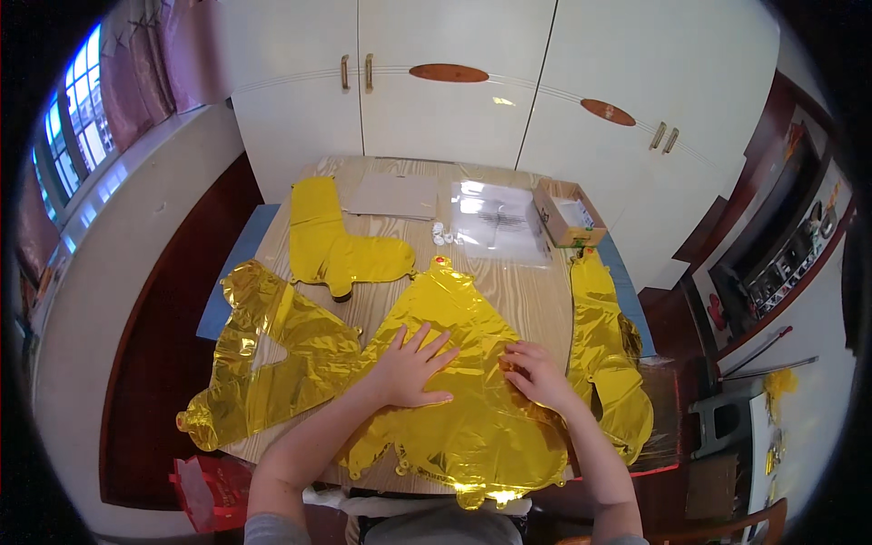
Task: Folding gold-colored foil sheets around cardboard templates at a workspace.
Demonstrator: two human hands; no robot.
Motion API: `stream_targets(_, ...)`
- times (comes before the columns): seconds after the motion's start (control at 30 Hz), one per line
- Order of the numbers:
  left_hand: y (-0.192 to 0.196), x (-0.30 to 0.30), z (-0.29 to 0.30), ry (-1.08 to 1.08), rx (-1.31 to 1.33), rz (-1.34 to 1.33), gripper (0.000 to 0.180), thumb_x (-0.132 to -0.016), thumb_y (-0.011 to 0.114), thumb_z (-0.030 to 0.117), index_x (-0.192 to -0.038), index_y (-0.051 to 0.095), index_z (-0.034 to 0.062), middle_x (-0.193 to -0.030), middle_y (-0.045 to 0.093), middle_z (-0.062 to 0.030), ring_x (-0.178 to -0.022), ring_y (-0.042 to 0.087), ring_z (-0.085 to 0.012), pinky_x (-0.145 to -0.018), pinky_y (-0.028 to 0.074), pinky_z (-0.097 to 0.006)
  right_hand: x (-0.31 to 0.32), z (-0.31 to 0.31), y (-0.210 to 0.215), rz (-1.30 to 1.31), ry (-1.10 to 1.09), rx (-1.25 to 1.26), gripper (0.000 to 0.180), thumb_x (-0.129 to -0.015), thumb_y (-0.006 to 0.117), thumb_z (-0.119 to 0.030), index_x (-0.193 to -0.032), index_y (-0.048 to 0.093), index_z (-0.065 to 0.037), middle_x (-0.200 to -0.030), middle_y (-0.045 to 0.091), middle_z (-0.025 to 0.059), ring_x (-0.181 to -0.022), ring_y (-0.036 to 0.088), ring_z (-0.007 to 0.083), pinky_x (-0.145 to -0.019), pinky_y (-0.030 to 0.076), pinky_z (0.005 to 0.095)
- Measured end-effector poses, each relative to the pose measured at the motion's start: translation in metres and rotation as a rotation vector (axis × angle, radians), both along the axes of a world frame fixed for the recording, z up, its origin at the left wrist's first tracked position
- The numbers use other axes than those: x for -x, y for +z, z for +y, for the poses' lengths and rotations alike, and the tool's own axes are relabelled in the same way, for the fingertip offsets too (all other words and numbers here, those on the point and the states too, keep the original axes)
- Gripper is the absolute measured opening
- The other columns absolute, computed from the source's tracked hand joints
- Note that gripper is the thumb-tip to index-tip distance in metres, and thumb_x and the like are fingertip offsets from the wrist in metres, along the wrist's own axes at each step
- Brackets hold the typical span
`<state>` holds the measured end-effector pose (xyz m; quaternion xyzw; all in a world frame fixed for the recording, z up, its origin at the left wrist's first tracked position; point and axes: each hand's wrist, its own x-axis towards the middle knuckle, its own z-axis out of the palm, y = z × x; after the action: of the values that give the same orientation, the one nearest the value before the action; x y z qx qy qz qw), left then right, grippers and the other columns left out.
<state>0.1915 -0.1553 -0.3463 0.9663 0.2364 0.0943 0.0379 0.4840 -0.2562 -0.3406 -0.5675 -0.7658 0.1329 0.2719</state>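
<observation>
A large gold foil balloon, uninflated, lies spread across the near middle of the table, with a small red spot at its top tip. My left hand rests flat on its left part, fingers spread. At the balloon's right edge is my right hand; its fingers are loosely bent and apart, their tips on the shiny foil. More flat gold balloons surround it: a boot-shaped one at the back left, a wrinkled one with a gap in its middle at the left, and a long one along the right edge.
Behind the balloons on the wood-grain table lie a flat grey-beige board, a clear plastic sheet, small white discs and an open cardboard box. White cabinets stand behind. A red bag is at the lower left.
</observation>
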Motion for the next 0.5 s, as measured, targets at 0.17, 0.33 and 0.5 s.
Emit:
stream_targets(0.17,0.000,0.001,-0.001,0.009,-0.009,0.024,0.083,-0.084,0.048,0.073,-0.148,0.040,0.0204,-0.154,0.035,-0.0149,-0.142,0.027,-0.0444,-0.112,0.018,-0.066,0.008,0.028,0.021,-0.224,-0.188,0.145,0.040,-0.083,0.072,-0.027,-0.115,0.062,-0.006,-0.112,0.064,0.0141,-0.114,0.055,0.0347,-0.098,0.042,0.0451)
stream_targets(0.33,0.001,0.001,-0.001,-0.015,-0.040,0.004,0.080,-0.084,0.049,0.073,-0.147,0.042,0.0248,-0.154,0.034,-0.0158,-0.141,0.028,-0.0458,-0.110,0.021,-0.067,0.006,0.054,0.016,-0.282,-0.259,0.269,0.042,-0.080,0.076,-0.037,-0.107,0.063,-0.008,-0.096,0.067,0.0117,-0.093,0.063,0.0328,-0.083,0.048,0.0430)
stream_targets(0.5,-0.002,0.001,0.000,0.002,-0.021,0.016,0.079,-0.084,0.047,0.074,-0.149,0.039,0.0283,-0.154,0.035,-0.0140,-0.143,0.026,-0.0439,-0.111,0.017,-0.068,0.003,0.068,0.027,-0.266,-0.119,0.442,0.036,-0.081,0.073,-0.034,-0.101,0.064,-0.006,-0.092,0.068,0.0162,-0.091,0.065,0.0353,-0.081,0.050,0.0448)
